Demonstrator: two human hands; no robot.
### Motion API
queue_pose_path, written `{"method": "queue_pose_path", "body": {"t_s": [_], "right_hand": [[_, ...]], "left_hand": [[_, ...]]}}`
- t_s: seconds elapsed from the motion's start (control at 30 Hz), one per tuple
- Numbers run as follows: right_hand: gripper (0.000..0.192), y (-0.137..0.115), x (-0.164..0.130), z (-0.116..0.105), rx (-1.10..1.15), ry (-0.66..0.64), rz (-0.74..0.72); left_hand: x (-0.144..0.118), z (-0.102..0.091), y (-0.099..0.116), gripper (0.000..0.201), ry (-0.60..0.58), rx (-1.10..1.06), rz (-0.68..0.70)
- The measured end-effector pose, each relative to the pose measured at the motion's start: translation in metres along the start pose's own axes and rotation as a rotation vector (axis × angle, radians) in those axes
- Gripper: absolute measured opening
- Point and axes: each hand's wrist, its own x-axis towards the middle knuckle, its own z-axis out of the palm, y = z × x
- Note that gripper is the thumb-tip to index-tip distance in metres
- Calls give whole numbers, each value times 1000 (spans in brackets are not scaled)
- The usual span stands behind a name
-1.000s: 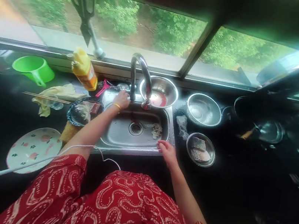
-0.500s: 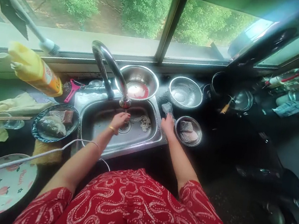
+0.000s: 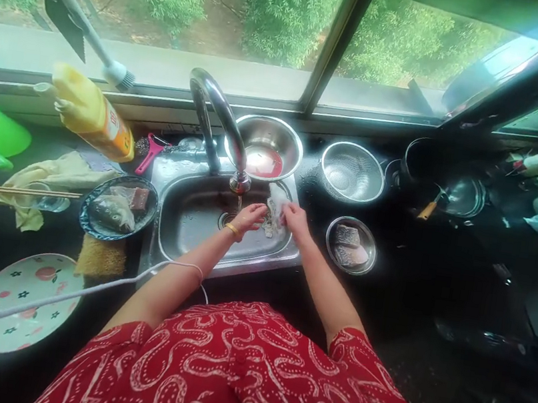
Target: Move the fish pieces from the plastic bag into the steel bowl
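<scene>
Pale scrap (image 3: 274, 219) is pinched between left hand (image 3: 250, 217) and right hand (image 3: 295, 219), both closed on it under tap (image 3: 240, 182); wet grip risks dropping it toward drain (image 3: 226, 220).

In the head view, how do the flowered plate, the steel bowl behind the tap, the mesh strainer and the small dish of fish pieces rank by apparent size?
1. Flowered plate, though it is nearest to the camera.
2. Steel bowl and mesh strainer: too alike to rank.
3. Small dish of fish pieces.
</scene>
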Motion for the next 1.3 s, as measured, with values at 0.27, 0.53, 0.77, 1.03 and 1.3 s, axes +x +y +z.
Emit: {"method": "queue_pose_path", "body": {"t_s": [0.27,0.53,0.77,1.03,1.3], "right_hand": [[31,22,-27,35,377,-56,327],[36,36,-36,25,554,-184,552],[30,42,-37,37,360,-199,441],[5,52,-39,19,932,-140,548],[44,64,-44,9,788,-83,344]], "left_hand": [[11,-26,-27,25,167,-26,-5],[3,-12,-39,23,150,-216,64],[6,-8,-46,13,94,-140,88],[14,-37,-70,10,221,-398,-269],[18,-52,-103,6,-206,114,-475]]}}
